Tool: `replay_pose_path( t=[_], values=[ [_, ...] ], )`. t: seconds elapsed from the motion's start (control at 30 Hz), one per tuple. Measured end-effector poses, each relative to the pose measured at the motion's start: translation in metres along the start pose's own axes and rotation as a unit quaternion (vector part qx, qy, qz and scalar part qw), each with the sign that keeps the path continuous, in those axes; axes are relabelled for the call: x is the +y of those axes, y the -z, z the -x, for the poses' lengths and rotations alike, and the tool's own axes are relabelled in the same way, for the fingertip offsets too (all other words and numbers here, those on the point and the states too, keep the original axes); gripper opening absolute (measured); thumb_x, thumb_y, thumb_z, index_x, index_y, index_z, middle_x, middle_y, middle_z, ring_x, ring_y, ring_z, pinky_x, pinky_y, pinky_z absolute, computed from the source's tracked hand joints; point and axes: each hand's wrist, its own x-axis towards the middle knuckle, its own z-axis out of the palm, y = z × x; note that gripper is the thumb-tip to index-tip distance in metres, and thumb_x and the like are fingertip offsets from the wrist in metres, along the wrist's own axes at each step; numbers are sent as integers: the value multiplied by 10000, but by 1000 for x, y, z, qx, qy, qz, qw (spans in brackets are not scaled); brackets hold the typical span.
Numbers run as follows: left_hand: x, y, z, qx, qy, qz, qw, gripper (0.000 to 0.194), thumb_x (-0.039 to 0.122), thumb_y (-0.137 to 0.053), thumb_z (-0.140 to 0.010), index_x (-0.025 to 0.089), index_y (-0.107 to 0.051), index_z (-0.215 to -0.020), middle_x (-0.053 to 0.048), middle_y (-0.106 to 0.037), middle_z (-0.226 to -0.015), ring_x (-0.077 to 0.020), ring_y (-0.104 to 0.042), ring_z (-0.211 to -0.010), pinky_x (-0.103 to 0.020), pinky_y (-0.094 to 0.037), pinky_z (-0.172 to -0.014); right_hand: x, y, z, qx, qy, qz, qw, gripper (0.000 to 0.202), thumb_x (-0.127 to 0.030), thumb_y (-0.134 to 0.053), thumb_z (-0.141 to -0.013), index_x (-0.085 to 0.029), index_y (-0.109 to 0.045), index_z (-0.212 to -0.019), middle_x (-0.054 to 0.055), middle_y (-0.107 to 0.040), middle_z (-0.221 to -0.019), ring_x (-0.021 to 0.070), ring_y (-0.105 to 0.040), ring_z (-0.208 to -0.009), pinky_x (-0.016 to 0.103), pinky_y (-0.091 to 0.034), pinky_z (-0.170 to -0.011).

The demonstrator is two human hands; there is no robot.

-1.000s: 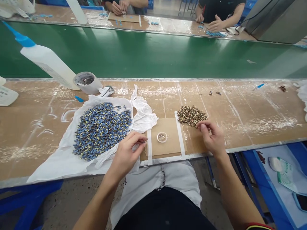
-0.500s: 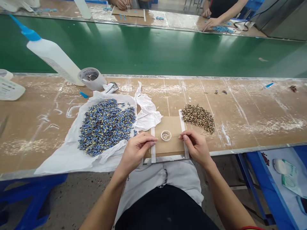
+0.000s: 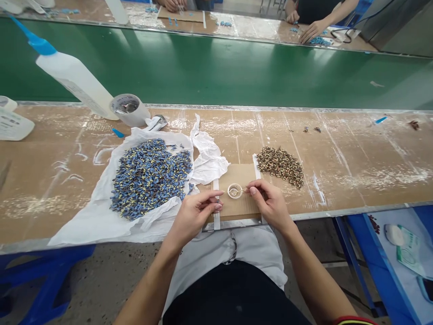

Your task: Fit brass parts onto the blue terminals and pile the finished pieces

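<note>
A small round clear dish [image 3: 234, 191] sits on a cardboard pad [image 3: 237, 208] between my two hands. My right hand [image 3: 265, 198] pinches a thin stick whose tip reaches the dish's rim. My left hand [image 3: 199, 210], left of the dish, has thumb and fingers closed on a small dark piece too tiny to make out. Left of it, a heap of blue and yellow small parts [image 3: 149, 178] lies on a white cloth [image 3: 101, 221]. Beyond my right hand is a pile of brown and gold small parts [image 3: 280, 166].
A white bottle with a blue nozzle [image 3: 76, 83] leans on a tape roll [image 3: 130, 110] at the back left. Crumpled white cloth [image 3: 208, 158] lies behind the pad. Across the green strip [image 3: 203, 67], other people's hands work.
My right hand has moved left to the dish, bringing the stick's tip to it. My left hand's fingers have shifted slightly. Across the strip, a person's hand moved right.
</note>
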Motion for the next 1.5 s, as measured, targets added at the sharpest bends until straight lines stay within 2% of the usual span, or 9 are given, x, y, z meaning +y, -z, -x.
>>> replay_pose_path(
  t=[0.07,0.2,0.33,0.43,0.67,0.87,1.07,1.27,1.5],
  values=[
    [-1,0,-1,0,-1,-24,1000,270,251,-657,-885,171,-722,-1133,-35,-740,-825,-167,-719,-769,-269,-592,-749,0,1,1,-1,-2,-3,1000,178,-351,-527,-983,-220,-647,-962,53,-730,-901,200,-682,-817,317,-525,-732],
    [3,1,-2,-4,-32,-102,994,122,235,-680,-873,182,-761,-949,-49,-759,-917,-175,-703,-832,-266,-543,-763,0,3,3,-13,-10,-13,1000,178,-339,-522,-987,-216,-649,-967,48,-724,-906,192,-674,-815,307,-511,-727],
    [11,4,-2,-10,-93,-152,984,62,187,-678,-870,184,-738,-854,-29,-717,-828,-153,-649,-779,-257,-486,-722,1,2,2,-14,-5,-5,1000,182,-334,-527,-983,-207,-656,-961,47,-722,-894,181,-660,-782,294,-489,-697],
    [14,6,-1,-16,-113,-168,979,62,167,-671,-866,182,-707,-817,-21,-674,-800,-142,-610,-751,-249,-462,-690,0,2,1,-15,-2,-2,1000,189,-338,-524,-984,-206,-658,-963,50,-722,-896,178,-650,-771,293,-485,-689],
    [16,2,-5,-19,-109,-157,981,58,184,-706,-821,169,-676,-774,1,-626,-713,-118,-557,-647,-224,-434,-614,-6,0,-2,-16,4,-19,1000,145,-330,-580,-949,-207,-655,-958,40,-700,-885,157,-608,-722,275,-492,-664],
    [15,2,-6,-16,-110,-157,981,127,230,-694,-837,162,-660,-736,-8,-608,-693,-124,-541,-639,-236,-414,-603,-7,-6,-8,-7,10,-18,1000,141,-338,-618,-930,-206,-667,-924,35,-673,-834,148,-569,-673,278,-456,-614],
    [12,2,-7,-29,-123,-153,980,201,210,-676,-866,163,-603,-685,-2,-581,-700,-125,-524,-670,-248,-394,-634,-13,-6,-12,-34,58,-10,998,110,-286,-623,-930,-219,-667,-855,45,-639,-871,163,-580,-756,284,-447,-615],
    [10,3,-6,-31,-132,-149,979,217,228,-677,-868,167,-593,-677,-4,-594,-706,-128,-527,-668,-249,-396,-631,-15,-12,-14,-25,71,2,997,83,-276,-617,-935,-240,-689,-915,70,-604,-999,209,-603,-949,339,-505,-751],
    [9,4,-5,-37,-116,-132,984,140,240,-683,-870,166,-648,-756,-1,-586,-716,-122,-530,-659,-242,-399,-627,-10,-17,-13,3,79,0,997,76,-260,-607,-940,-237,-675,-914,72,-616,-1026,216,-612,-966,377,-504,-838]
  ],
)
